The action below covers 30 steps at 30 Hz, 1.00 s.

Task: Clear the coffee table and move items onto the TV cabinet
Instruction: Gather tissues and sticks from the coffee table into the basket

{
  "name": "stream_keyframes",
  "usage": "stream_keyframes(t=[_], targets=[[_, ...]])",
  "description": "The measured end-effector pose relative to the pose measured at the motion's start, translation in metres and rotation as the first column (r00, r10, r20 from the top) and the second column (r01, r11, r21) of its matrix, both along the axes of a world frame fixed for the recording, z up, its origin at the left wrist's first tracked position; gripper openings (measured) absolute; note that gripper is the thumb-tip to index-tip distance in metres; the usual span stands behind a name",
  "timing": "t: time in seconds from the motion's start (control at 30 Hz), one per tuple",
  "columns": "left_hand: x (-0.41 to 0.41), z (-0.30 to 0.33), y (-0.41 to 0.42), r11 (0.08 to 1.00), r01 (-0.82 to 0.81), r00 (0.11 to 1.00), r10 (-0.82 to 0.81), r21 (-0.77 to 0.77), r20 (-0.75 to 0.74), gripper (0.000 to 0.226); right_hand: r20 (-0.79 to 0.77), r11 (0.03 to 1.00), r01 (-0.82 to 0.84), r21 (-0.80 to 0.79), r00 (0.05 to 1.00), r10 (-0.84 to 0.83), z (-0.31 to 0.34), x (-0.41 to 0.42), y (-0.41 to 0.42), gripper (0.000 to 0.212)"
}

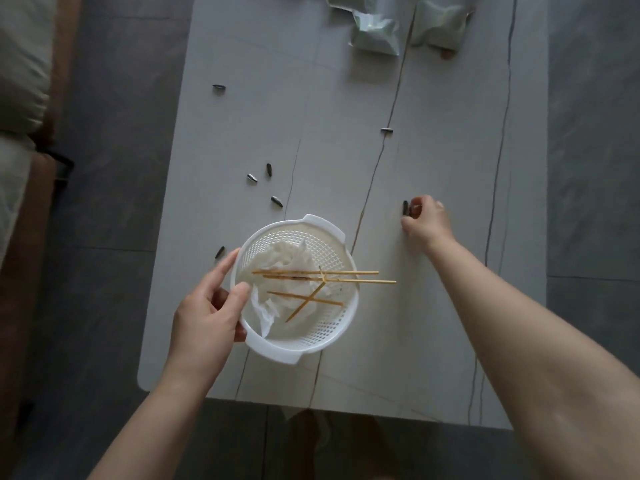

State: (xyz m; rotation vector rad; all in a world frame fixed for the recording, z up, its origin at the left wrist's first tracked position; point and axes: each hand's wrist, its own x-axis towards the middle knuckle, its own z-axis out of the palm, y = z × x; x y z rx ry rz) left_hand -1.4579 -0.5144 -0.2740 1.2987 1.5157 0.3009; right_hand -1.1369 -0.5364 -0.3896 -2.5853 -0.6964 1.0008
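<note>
A round white plastic basket [332, 327] stands near the front of the grey coffee table [346, 133]. It holds crumpled white tissue [284, 258] and several thin wooden skewers [346, 277]. My left hand [204, 317] grips the basket's left rim. My right hand [426, 220] is at the table's right side, its thumb and fingers pinched on a dark sunflower seed shell [405, 207]. Several more seed shells [276, 201] lie scattered across the table's middle and left.
Pale green snack wrappers [375, 31] lie crumpled at the table's far end. A sofa with a light cushion [20, 64] runs along the left. Grey tiled floor [588, 168] surrounds the table.
</note>
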Motion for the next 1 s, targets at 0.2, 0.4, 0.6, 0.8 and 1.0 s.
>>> stream_keyframes(t=[0.2,0.4,0.6,0.8,1.0], targets=[[-0.017,0.003,0.009,0.99,-0.14,0.99,0.14,0.009,-0.026,0.048,-0.155,0.935,-0.318,0.156,0.927,0.341,0.003,-0.042,0.043,0.044],[-0.018,0.005,0.026,0.971,-0.24,0.97,0.24,0.019,-0.034,0.048,0.063,0.925,-0.315,0.213,0.949,0.309,0.01,-0.025,0.074,0.047],[-0.004,-0.001,0.053,0.954,-0.298,0.955,0.298,0.034,-0.001,0.046,0.128,0.889,-0.443,-0.113,0.881,0.456,0.003,0.014,0.113,0.065],[0.012,-0.002,0.079,0.952,-0.299,0.954,0.297,0.066,0.04,0.045,0.058,0.844,-0.525,-0.105,0.844,0.532,-0.002,-0.022,0.114,0.065],[0.0,0.01,0.088,0.945,-0.318,0.948,0.316,0.075,0.046,0.045,-0.09,0.756,-0.644,0.117,0.751,0.654,0.001,-0.098,0.087,0.053]])
